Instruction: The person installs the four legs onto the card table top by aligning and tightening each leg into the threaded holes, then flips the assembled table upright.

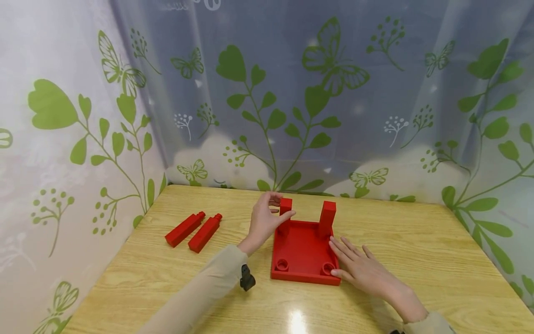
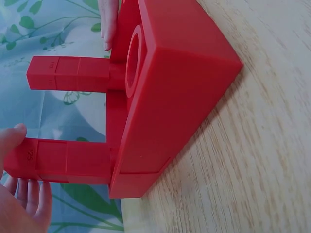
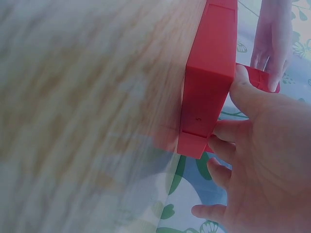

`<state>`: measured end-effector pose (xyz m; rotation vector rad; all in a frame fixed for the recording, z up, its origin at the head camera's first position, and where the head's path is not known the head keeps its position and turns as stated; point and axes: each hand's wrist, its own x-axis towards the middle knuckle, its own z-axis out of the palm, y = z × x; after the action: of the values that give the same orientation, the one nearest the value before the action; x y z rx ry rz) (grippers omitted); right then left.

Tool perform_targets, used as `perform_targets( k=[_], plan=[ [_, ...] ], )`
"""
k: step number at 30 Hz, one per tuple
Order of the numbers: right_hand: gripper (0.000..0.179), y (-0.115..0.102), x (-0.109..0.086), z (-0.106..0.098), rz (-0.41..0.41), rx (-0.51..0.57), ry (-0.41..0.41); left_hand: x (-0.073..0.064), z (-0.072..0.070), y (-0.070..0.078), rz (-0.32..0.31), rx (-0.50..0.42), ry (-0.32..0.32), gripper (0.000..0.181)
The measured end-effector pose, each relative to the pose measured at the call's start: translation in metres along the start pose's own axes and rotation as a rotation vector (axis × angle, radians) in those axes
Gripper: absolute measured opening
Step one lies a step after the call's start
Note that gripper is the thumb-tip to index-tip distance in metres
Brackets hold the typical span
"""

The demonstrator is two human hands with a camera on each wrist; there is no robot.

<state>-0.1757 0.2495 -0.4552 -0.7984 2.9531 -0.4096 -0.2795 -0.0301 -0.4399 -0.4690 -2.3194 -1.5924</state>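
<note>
A shallow red square base with a raised rim lies on the wooden table. Square red posts stand upright at its two far corners; its near corners have round, hollow sockets. My left hand holds the far-left post near its top, thumb on one side and fingers on the other. The far-right post stands unheld. My right hand rests against the base's right side, fingers extended and thumb at the near-right socket. In the right wrist view, the thumb touches the rim.
Two loose red posts with knobbed ends lie side by side on the wooden table, left of the base. A patterned curtain hangs behind the table's far edge and along the left side.
</note>
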Motion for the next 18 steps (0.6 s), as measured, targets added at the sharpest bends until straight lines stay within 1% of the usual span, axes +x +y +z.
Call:
perform_targets(
  k=[9, 18],
  plan=[
    [0.075, -0.0001, -0.0001, -0.0001, 0.002, -0.003, 0.003, -0.0011, -0.0006, -0.0012, 0.021, -0.02, -0.01, 0.047],
    [0.075, -0.0003, -0.0001, -0.0003, -0.001, -0.001, 0.0, -0.0033, 0.0004, 0.0001, 0.042, 0.01, 0.023, 0.04]
  ],
)
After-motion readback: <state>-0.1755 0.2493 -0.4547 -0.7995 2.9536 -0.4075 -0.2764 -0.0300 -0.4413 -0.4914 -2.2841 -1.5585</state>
